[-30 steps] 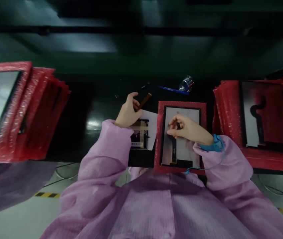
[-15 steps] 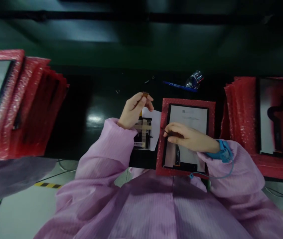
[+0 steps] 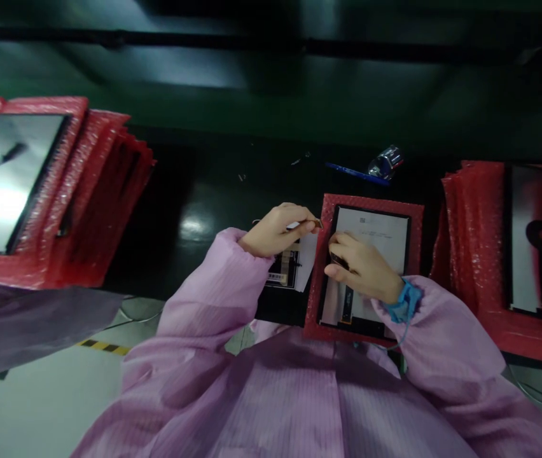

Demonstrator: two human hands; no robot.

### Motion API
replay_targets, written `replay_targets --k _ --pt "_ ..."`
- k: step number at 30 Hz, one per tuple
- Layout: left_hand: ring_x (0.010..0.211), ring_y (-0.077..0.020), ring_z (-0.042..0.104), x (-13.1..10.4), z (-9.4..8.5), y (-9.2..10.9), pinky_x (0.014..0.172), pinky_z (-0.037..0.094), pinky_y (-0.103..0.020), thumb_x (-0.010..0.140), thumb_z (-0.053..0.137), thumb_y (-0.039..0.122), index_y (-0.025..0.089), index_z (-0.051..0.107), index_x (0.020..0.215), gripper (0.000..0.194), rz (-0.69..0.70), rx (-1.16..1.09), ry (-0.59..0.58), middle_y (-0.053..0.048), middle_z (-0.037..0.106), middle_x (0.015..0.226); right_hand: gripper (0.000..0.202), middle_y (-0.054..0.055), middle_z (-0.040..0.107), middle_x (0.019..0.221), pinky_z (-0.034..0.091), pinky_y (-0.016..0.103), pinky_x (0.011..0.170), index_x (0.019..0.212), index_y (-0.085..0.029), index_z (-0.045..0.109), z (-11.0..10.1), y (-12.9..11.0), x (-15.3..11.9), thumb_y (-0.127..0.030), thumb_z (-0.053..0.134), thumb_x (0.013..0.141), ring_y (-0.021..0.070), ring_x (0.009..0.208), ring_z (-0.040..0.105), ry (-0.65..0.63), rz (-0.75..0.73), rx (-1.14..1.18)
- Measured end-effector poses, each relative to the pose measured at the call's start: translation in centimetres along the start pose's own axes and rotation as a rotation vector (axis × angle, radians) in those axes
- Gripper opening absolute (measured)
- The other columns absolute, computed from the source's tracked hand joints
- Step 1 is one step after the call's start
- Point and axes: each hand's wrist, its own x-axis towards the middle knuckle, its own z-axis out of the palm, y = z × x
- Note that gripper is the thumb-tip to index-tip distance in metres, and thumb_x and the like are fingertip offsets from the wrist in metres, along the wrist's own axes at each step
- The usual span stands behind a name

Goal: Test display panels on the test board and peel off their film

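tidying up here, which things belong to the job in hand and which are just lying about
Seemingly in use:
small brown strip in left hand
dark ribbon cable at right hand
screen panel on red bubble wrap
taped black part, white sheet
left stack, right stack

Apparently just lying about:
blue stick
shiny object
small scraps

I wear a loose coat (image 3: 294, 401) of soft lilac-pink cloth, marked all over its body with fine stripes running lengthwise, and a straight seam (image 3: 336, 394) goes down the middle of my front. Its left sleeve (image 3: 204, 305) and right sleeve (image 3: 457, 343) are wide, full and creased in many soft folds, drawing in to gathered, puckered cuffs that leave my left hand (image 3: 280, 230) and right hand (image 3: 361, 270) bare. Round my right wrist sits a bright blue band (image 3: 405, 301), bunched and wrinkled like fabric, with a thin, paler blue cord (image 3: 403, 337) trailing from it.
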Motion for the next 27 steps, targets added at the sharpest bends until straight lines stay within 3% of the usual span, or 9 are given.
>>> replay_targets --k 3,6,11,20,27 --pt "0.077 -0.0119 0.060 -0.1 0.1 0.1 0.093 0.038 -0.033 0.096 0.041 0.025 0.014 0.061 0.081 0.027 0.022 0.080 -0.072 -0.001 0.066 0.080 0.060 0.010 0.051 0.099 0.036 0.034 0.087 0.080 -0.012 0.049 -0.2 -0.2 -0.3 -0.059 0.016 0.098 0.0170 0.097 0.044 -0.037 -0.040 -0.039" --pt "0.071 -0.0105 0.058 -0.2 0.2 -0.1 0.095 0.034 -0.034 0.096 0.041 0.025 0.015 0.062 0.083 0.026 0.008 0.080 -0.112 0.001 0.066 0.076 0.044 0.009 0.050 0.100 0.037 0.034 0.089 0.082 -0.012 0.049 -0.4 -0.3 -0.4 -0.045 0.026 0.100 0.0152 0.096 0.044 -0.082 -0.002 0.020" --pt "0.063 -0.0083 0.056 -0.4 0.3 -0.1 0.102 0.028 -0.036 0.094 0.044 0.022 0.016 0.064 0.094 0.021 0.010 0.110 -0.111 0.004 0.067 0.071 0.036 0.008 0.051 0.104 0.037 0.032 0.090 0.077 -0.012 0.048 -0.5 -0.1 -0.2 -0.040 0.039 0.098 0.0141 0.098 0.044 -0.099 0.005 0.121" --pt "0.059 -0.0086 0.046 -0.6 1.0 0.4 0.090 0.028 -0.035 0.094 0.037 0.022 0.014 0.060 0.079 0.029 0.099 0.278 -0.211 0.003 0.062 0.070 0.027 0.007 0.055 0.104 0.038 0.031 0.090 0.082 -0.013 0.052 -0.3 0.0 -0.1 -0.032 0.041 0.097 0.0143 0.098 0.044 -0.023 -0.072 0.075" --pt "0.063 -0.0091 0.049 -0.7 1.0 0.6 0.088 0.027 -0.035 0.093 0.040 0.020 0.014 0.061 0.077 0.027 0.153 0.247 -0.227 0.003 0.066 0.077 0.025 0.006 0.055 0.106 0.035 0.031 0.092 0.080 -0.012 0.052 -0.6 0.1 0.0 -0.029 0.044 0.097 0.0148 0.101 0.041 0.011 -0.091 0.042"
